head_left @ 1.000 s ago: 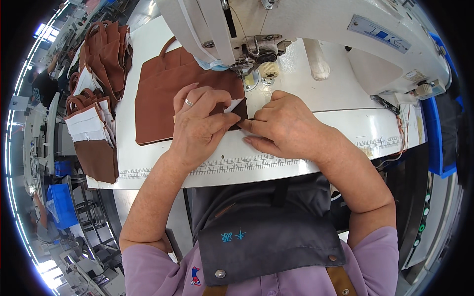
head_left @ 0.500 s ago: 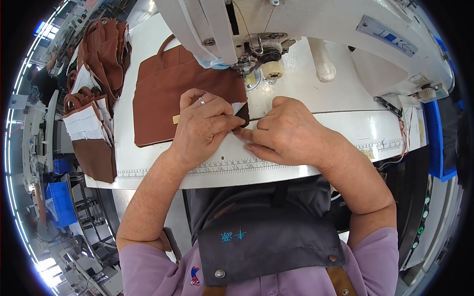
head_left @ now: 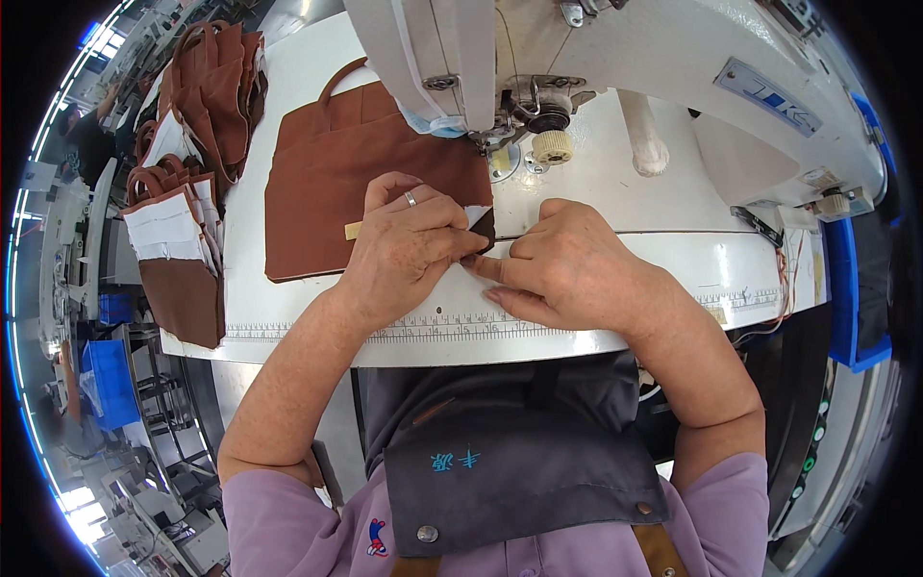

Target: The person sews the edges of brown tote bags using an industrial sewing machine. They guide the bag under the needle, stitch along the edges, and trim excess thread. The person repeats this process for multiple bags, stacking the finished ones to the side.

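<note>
A flat brown leather-like bag point(head_left: 322, 183) with a loop handle lies on the white sewing table, its right part under the sewing machine head point(head_left: 510, 115). My left hand point(head_left: 409, 240), a ring on one finger, pinches the bag's near right corner. White lining and a dark brown underside show at that corner. Opposite it, my right hand point(head_left: 567, 264) has its index fingertip against the corner, beside my left fingertips. Its other fingers curl under and its thumb rests lower, apart from the index. Whatever those curled fingers hold is hidden.
A pile of similar brown bag pieces point(head_left: 178, 231), some with white lining, sits along the table's left side. A printed ruler strip point(head_left: 461, 329) follows the near table edge. Blue bins point(head_left: 841, 298) stand past the right end. A small yellow tab point(head_left: 352, 231) lies on the bag.
The view has shifted a little, so machine and bag appear slightly farther right. Both hands keep their places at the bag's corner, with hardly any finger movement.
</note>
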### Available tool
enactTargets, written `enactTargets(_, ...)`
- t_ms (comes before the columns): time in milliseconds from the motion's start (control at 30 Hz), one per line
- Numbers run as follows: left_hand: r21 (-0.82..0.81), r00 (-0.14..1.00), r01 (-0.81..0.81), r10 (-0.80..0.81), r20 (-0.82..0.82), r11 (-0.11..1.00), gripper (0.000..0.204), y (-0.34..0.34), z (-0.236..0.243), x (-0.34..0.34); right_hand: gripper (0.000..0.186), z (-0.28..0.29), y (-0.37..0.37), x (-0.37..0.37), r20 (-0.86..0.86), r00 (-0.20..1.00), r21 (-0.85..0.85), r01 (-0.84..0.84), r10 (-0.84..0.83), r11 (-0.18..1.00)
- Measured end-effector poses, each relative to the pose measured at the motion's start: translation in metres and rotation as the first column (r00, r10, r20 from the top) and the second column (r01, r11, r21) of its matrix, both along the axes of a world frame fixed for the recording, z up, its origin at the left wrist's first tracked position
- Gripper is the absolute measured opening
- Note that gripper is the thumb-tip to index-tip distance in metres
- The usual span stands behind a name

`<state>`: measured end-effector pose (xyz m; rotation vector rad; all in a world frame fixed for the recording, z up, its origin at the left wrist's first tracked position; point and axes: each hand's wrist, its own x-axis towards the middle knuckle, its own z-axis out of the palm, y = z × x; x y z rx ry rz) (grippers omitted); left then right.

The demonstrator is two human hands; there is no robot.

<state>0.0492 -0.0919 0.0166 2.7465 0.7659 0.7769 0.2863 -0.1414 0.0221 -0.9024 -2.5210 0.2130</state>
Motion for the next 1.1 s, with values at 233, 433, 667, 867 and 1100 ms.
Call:
enactTargets(233, -0.034, 0.999, 0.027, -0.028, -0.035, 0.999, 0.007, -0.001, 0.012, 0.002, 0.014, 0.004, 0.009, 0.006, -0.192, 0.978, 0.042, 0.097, -0.087, 0.994)
enactTargets(433, -0.001, 0.994, -0.076, 0.076, 0.077, 0.997, 0.006, -0.006, -0.003, 0.008, 0.022, -0.005, 0.014, 0.004, -0.203, 0.974, 0.078, 0.121, -0.103, 0.99)
enactTargets(667, 0.118, 0.987, -0.134, 0.122, 0.108, 0.984, 0.014, -0.008, 0.001, 0.008, 0.011, -0.008, 0.021, -0.004, -0.15, 0.982, 0.277, 0.151, -0.112, 0.949)
enactTargets(867, 0.369, 0.954, -0.278, 0.301, -0.005, 0.887, 0.015, -0.02, 0.007, 0.006, 0.007, -0.01, 0.023, -0.007, -0.249, 0.965, 0.292, 0.159, -0.085, 0.943)
enactTargets(1100, 0.368, 0.863, -0.473, 0.505, 0.01, 0.801, 0.023, -0.011, 0.006, -0.039, 0.009, -0.012, 0.023, -0.006, -0.249, 0.967, 0.299, 0.133, -0.057, 0.945)
